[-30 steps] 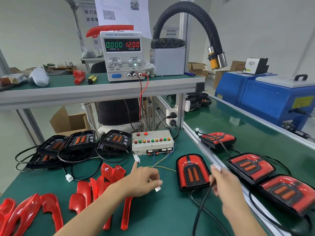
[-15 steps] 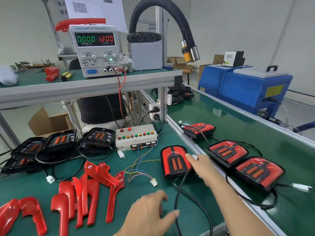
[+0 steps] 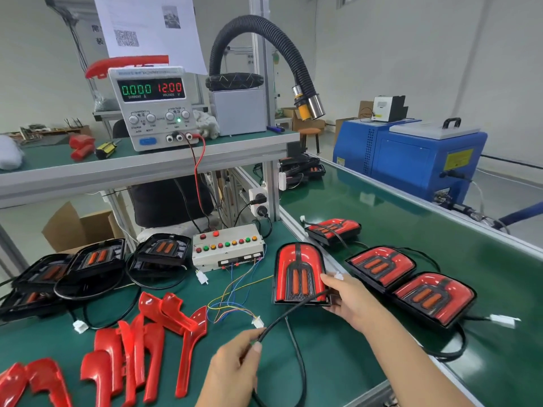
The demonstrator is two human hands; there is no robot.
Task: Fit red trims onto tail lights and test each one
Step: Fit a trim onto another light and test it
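Tail light [image 3: 299,274] with red trim fitted lies flat on the green worktop [image 3: 338,353], beside the button test box [image 3: 227,248]. I see the right hand [image 3: 351,301] gripping its lower right corner, fingers clenched on the housing. Left hand [image 3: 235,368] pinches the light's black cable [image 3: 289,311] (thumb and forefinger closed on it). Loose red trims [image 3: 152,327] lie left; three finished lights [image 3: 382,267] sit on the conveyor [image 3: 411,218]

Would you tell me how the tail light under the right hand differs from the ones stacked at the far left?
The tail light under the right hand wears a red trim; the stacked tail lights are bare black. It lies alone, while they overlap in a pile. Both show orange strips and trail black cables.
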